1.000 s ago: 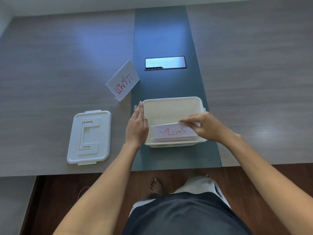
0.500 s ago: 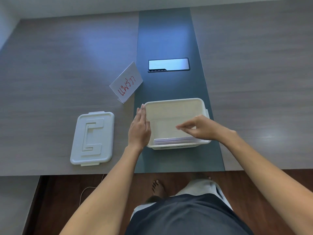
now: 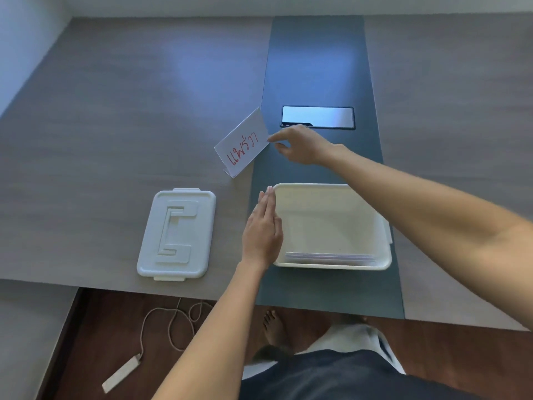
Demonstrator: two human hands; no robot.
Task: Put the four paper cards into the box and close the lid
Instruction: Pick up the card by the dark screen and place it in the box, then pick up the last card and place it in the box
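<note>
The open white plastic box (image 3: 313, 186) sits on the table's dark centre strip. Several paper cards (image 3: 328, 257) lie stacked flat inside it, along the near wall. My left hand (image 3: 262, 229) rests flat, fingers straight and together, against the box's left wall. One folded white card with red writing (image 3: 240, 145) stands tent-like on the table beyond the box, to its left. My right hand (image 3: 300, 145) reaches over the box; its index fingertip and thumb touch the card's right corner, and the card still stands on the table. The white lid (image 3: 177, 233) lies flat left of the box.
A glossy black rectangular panel (image 3: 317, 117) is set into the dark strip (image 3: 317, 67) just behind my right hand. The table's near edge runs just below the box and lid. On the floor lie a white cable and adapter (image 3: 122, 373); a bare foot (image 3: 274, 327) shows under the table.
My right hand let go of a card inside the box, lifted out and moved forward-left to the standing card. The left hand stayed against the box.
</note>
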